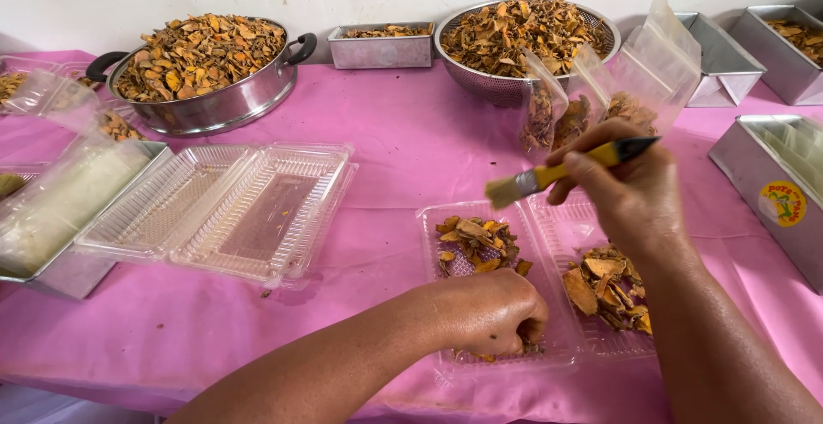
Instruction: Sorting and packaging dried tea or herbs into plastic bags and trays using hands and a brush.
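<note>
Head view, looking down on a pink-covered table (411, 145).

Gripping a yellow-handled paintbrush (561, 172) in the right hand (630, 192), fingers closed round the handle, bristles pointing toward the left edge and hanging just above the open clear plastic clamshell tray (549, 304) near the front edge. Pressing the left hand (489, 311) down into the left half of that tray, fingers curled in a loose fist over the dried orange-brown slices (477, 242); whether pinching a slice or merely steadying the tray, impossible to tell.

Doing this well, as a judgement: keeping the tray pinned flat with the left hand, sweeping with light strokes so brittle slices are not snapping or skipping over the low rim, and working the bristles away from the fingers.

Lying directly under and just ahead of the left hand, one heap of slices; lying in the right half, below the right wrist, a second heap (607, 287), apart from the brush tip.

Standing behind the right hand, three filled clear pouches (591, 102). Sitting along the back edge, a steel pot (206, 68) and a colander (525, 38), both heaped with slices, and metal tins. Resting toward the left edge, empty clamshell trays (227, 205).
</note>
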